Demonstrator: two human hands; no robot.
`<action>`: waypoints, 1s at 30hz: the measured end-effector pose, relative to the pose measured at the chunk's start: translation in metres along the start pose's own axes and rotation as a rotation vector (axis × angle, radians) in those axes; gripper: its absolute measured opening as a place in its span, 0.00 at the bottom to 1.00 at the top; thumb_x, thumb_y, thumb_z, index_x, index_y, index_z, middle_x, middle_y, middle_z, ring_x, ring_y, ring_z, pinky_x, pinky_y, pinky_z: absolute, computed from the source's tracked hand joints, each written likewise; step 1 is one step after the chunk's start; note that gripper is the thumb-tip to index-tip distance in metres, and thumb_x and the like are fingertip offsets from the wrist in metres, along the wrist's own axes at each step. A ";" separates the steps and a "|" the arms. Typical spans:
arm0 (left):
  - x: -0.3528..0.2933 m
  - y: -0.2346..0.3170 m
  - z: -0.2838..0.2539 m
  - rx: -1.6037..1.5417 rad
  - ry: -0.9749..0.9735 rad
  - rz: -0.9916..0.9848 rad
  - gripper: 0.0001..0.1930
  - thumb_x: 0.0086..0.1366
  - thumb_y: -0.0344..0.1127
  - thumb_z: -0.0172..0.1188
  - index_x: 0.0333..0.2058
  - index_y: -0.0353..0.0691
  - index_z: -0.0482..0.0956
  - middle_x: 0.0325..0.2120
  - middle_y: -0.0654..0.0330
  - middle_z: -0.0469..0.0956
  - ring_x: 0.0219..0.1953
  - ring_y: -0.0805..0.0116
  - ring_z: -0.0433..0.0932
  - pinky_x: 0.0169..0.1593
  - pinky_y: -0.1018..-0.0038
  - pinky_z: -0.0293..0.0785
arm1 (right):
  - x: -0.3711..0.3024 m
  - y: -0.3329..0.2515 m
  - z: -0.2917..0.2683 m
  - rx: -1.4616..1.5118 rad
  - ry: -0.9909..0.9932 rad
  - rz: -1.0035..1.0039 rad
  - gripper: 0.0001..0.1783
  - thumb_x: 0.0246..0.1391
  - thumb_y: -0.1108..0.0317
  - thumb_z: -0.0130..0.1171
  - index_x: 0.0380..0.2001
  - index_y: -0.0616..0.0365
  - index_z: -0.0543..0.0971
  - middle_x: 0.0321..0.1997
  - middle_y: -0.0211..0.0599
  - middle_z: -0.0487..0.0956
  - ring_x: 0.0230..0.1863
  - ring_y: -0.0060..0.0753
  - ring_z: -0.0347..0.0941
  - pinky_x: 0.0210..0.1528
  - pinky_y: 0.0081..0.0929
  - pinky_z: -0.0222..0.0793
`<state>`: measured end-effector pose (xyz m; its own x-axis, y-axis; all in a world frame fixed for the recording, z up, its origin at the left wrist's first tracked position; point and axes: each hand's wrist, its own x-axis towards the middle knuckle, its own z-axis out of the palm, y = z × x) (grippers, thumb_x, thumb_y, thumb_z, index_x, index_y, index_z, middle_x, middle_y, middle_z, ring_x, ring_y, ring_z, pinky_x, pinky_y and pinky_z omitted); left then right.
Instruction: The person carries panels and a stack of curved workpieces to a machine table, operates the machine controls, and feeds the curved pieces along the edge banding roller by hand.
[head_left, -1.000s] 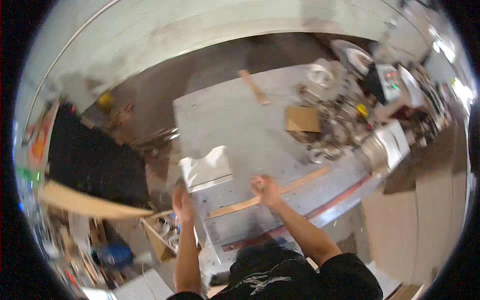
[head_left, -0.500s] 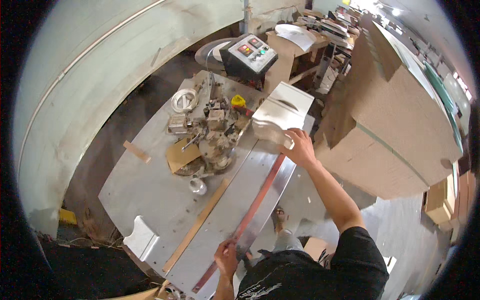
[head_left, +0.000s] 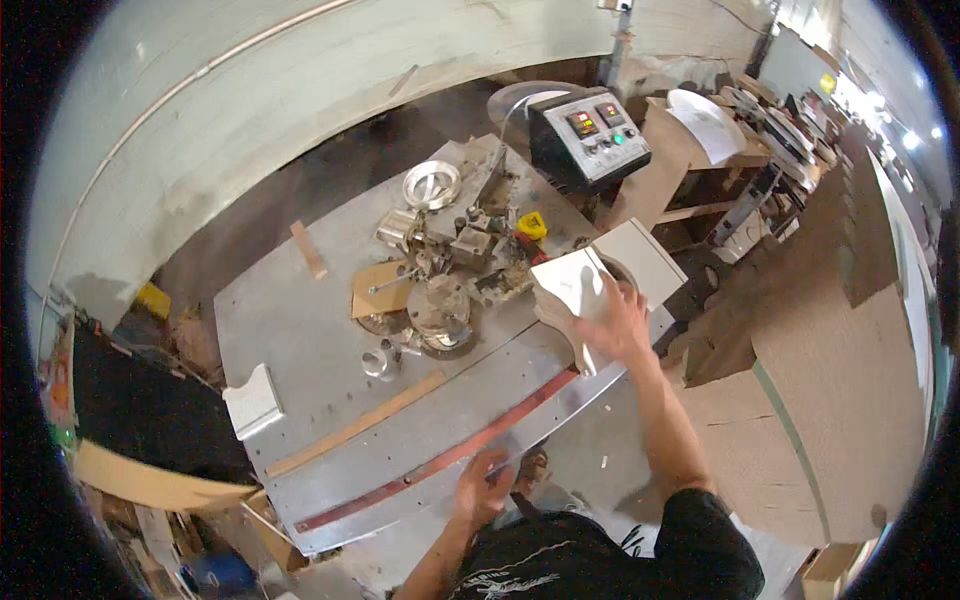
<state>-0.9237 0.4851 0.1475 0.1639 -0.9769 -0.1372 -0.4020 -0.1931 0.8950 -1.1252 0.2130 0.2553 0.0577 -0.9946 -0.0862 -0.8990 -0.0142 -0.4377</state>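
At the right end of the metal table (head_left: 330,390), my right hand (head_left: 622,325) is closed on a small stack of white panels (head_left: 572,282) with a curved edge. The thumb lies over the near side, and the fingers reach across the top. Another white panel (head_left: 640,262) lies just beyond them. My left hand (head_left: 484,490) holds nothing, its fingers apart and slightly blurred, at the front edge beside the red strip (head_left: 450,455). A single white panel (head_left: 254,400) with a notched end rests at the table's left edge.
An edge-working machine (head_left: 445,290) stands mid-table, with a white roll (head_left: 432,185) and a yellow tape measure (head_left: 532,226) nearby. A wooden strip (head_left: 360,424) runs along the front. Behind sits a control box (head_left: 590,140). Large brown boards (head_left: 830,400) stand at right.
The view has turned to the right. My right hand has taken hold of the white panels, which now sit tilted apart from the one behind. My left hand has come away from the red strip.
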 end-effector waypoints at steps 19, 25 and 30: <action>0.100 -0.094 -0.073 0.126 0.335 -0.296 0.29 0.63 0.44 0.60 0.60 0.41 0.65 0.57 0.45 0.68 0.59 0.45 0.65 0.60 0.52 0.62 | -0.133 -0.023 0.211 -0.156 -0.236 -0.409 0.61 0.34 0.39 0.73 0.68 0.53 0.58 0.71 0.58 0.53 0.73 0.63 0.44 0.70 0.68 0.40; 0.100 -0.129 -0.085 0.636 0.114 -0.030 0.42 0.57 0.58 0.63 0.66 0.49 0.59 0.69 0.48 0.49 0.72 0.46 0.41 0.71 0.44 0.34 | -0.117 -0.029 0.226 -0.079 -0.195 -0.438 0.60 0.33 0.39 0.73 0.69 0.45 0.58 0.70 0.51 0.60 0.74 0.59 0.47 0.70 0.71 0.36; 0.107 -0.108 -0.091 0.658 -0.057 -0.008 0.55 0.47 0.71 0.64 0.69 0.51 0.55 0.71 0.43 0.40 0.74 0.46 0.34 0.71 0.42 0.25 | -0.092 -0.020 0.205 -0.084 -0.206 -0.469 0.57 0.35 0.43 0.74 0.68 0.48 0.60 0.68 0.52 0.62 0.72 0.61 0.51 0.69 0.67 0.44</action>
<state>-0.7807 0.4099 0.0754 0.1288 -0.9749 -0.1815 -0.8708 -0.1988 0.4498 -1.0235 0.3262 0.0887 0.5398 -0.8383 -0.0763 -0.7872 -0.4706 -0.3986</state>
